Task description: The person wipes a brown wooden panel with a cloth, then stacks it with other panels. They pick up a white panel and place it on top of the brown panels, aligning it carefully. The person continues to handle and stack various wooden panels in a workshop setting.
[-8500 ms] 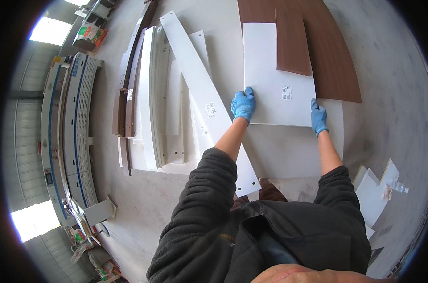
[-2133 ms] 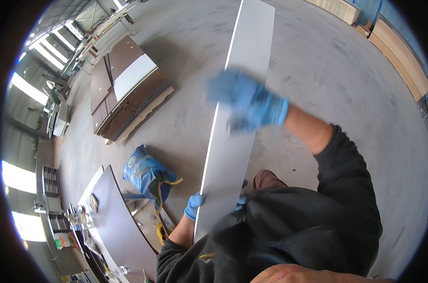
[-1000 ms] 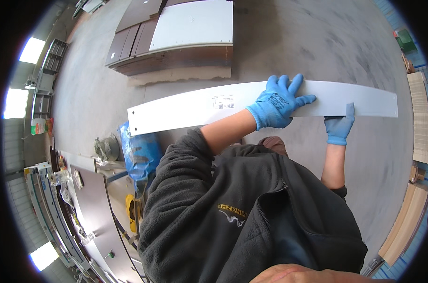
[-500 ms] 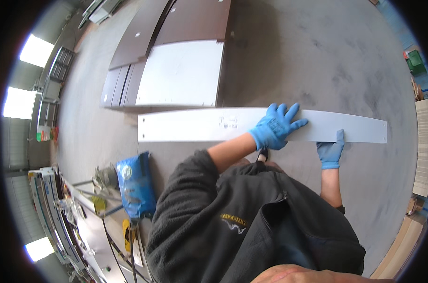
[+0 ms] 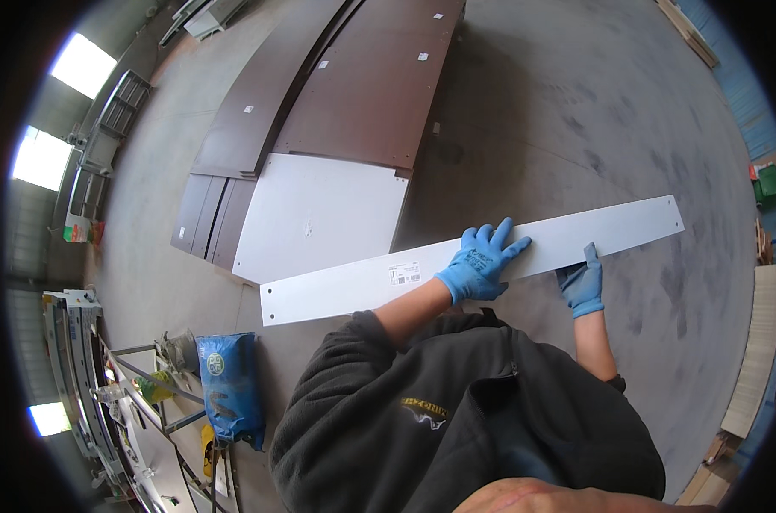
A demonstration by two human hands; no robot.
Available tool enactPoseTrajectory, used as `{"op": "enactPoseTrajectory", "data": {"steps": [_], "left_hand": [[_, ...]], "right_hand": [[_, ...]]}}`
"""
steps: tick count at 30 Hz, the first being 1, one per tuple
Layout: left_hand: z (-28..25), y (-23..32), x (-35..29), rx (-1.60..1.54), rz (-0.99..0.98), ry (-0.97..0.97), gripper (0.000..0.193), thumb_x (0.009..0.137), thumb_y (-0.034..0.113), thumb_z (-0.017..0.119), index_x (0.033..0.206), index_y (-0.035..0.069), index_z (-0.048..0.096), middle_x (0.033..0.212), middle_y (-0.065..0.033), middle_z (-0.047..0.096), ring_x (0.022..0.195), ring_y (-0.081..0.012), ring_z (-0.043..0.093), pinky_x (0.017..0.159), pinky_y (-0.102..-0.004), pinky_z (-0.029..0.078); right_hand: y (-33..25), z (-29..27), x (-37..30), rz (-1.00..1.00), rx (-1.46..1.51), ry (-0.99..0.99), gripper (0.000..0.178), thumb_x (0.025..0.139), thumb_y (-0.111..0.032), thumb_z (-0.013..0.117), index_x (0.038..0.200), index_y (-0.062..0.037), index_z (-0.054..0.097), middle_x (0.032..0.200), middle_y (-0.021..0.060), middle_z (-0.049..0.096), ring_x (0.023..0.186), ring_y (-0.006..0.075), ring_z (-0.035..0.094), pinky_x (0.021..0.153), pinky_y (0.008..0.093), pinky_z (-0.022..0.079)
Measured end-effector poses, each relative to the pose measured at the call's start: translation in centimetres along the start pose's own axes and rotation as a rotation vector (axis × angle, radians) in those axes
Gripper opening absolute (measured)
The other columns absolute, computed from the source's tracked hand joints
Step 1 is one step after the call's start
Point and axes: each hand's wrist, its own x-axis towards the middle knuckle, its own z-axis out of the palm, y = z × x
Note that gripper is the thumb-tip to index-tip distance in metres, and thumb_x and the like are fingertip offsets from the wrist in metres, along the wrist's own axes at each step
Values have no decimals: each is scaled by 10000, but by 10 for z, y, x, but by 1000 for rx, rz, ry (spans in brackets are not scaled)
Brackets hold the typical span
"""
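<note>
A long, narrow white board (image 5: 337,286) with a printed label and small holes at its ends lies slantwise in front of me, its right end farther away. My left hand (image 5: 480,265), in a blue glove, rests on top of the board near its middle with the fingers spread. Farther right, my right hand (image 5: 583,286), also gloved in blue, grips the near edge, its thumb on the upper face and the other fingers hidden beneath.
Beyond the board's left half is a stack of dark brown panels (image 5: 354,94) with a white panel (image 5: 324,209) at its near end. A blue bag (image 5: 230,385) sits beside a metal frame (image 5: 136,349) at lower left. Boards (image 5: 754,350) line the right side.
The white board has swung from level to slanted: its right end moved away and its left end came nearer. Both hands stayed on it. The panel stack appears lower in view.
</note>
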Motion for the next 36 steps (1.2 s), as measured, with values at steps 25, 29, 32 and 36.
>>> {"op": "enactPoseTrajectory", "data": {"steps": [25, 29, 32, 36], "left_hand": [[-172, -365, 544, 71, -308, 162, 987, 755, 388, 820, 1642, 217, 419, 1672, -284, 341, 1406, -481, 451, 1177, -606, 322], [-193, -445, 606, 51, -409, 213, 980, 762, 416, 821, 1638, 216, 429, 1680, -290, 332, 1412, -480, 443, 1186, -607, 309], [-207, -510, 653, 38, -469, 286, 964, 756, 413, 836, 1622, 219, 459, 1682, -286, 330, 1417, -479, 436, 1187, -598, 308], [-237, -598, 717, 52, -580, 296, 925, 746, 444, 829, 1582, 202, 515, 1669, -284, 347, 1408, -476, 452, 1175, -583, 313]], "right_hand": [[-234, 374, 599, 337, -398, -215, 509, 1081, -445, 604, 1433, -77, 591, 1368, 165, 687, 1254, 340, 637, 1092, 557, 506], [-243, 451, 704, 379, -437, -240, 692, 1082, -614, 510, 1498, -62, 536, 1396, 226, 660, 1304, 384, 620, 1120, 579, 492], [-247, 496, 782, 376, -522, -239, 884, 1062, -746, 385, 1532, -3, 476, 1390, 251, 665, 1293, 396, 642, 1098, 570, 516], [-259, 552, 888, 362, -738, -84, 888, 1063, -743, 388, 1541, -1, 484, 1367, 231, 701, 1193, 359, 721, 1052, 517, 553]]}}
